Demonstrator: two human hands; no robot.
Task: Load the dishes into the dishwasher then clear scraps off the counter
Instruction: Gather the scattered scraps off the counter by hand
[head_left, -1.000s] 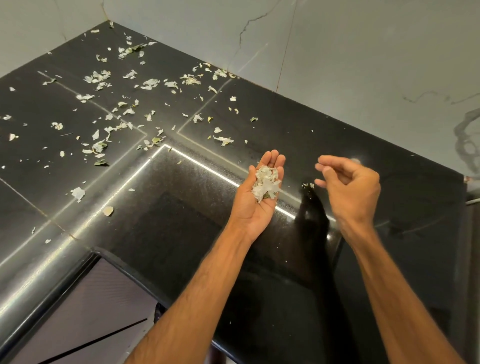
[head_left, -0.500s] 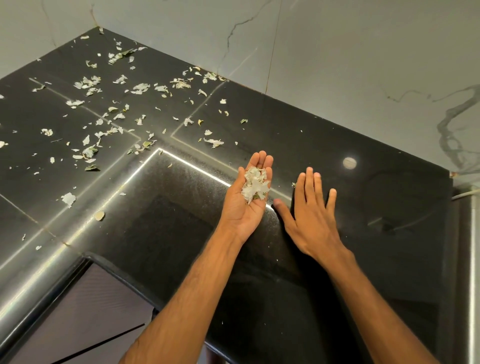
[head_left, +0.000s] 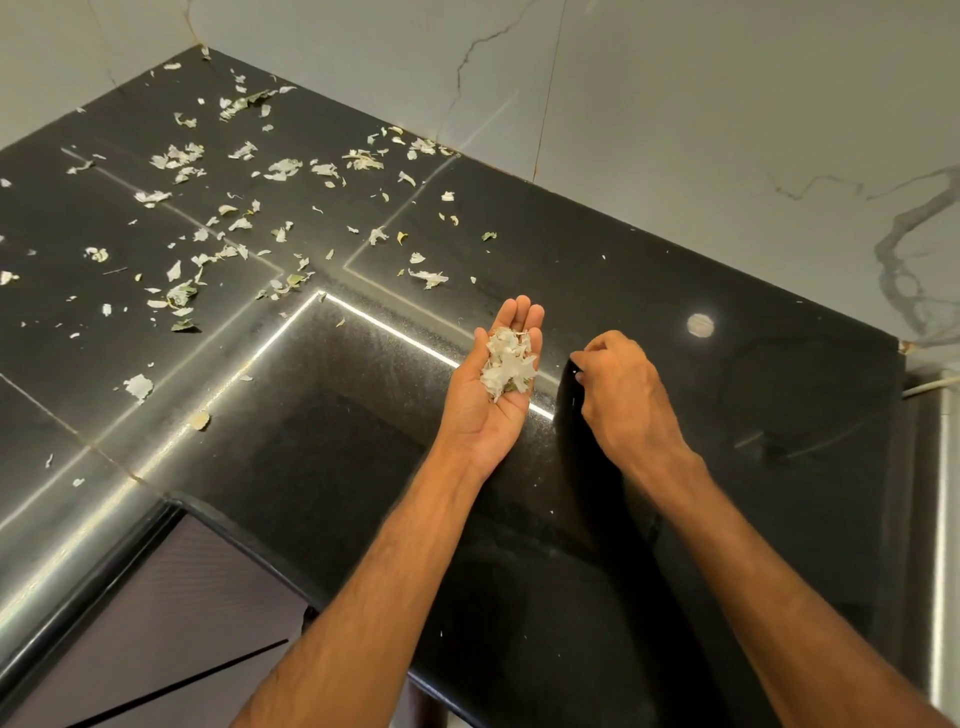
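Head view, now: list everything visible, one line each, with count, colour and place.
counter: one, glossy black, L-shaped, across most of the frame
loose scraps: dozens, whitish and green, scattered over the counter's left and back
gathered scraps: one handful, whitish, in the left palm
wall: pale marbled tiles, behind the counter
metal surface: one, silver, right edge
left hand: palm up, open, over the counter
right hand: fingers curled, tips at the counter; whether the grip holds a scrap is unclear
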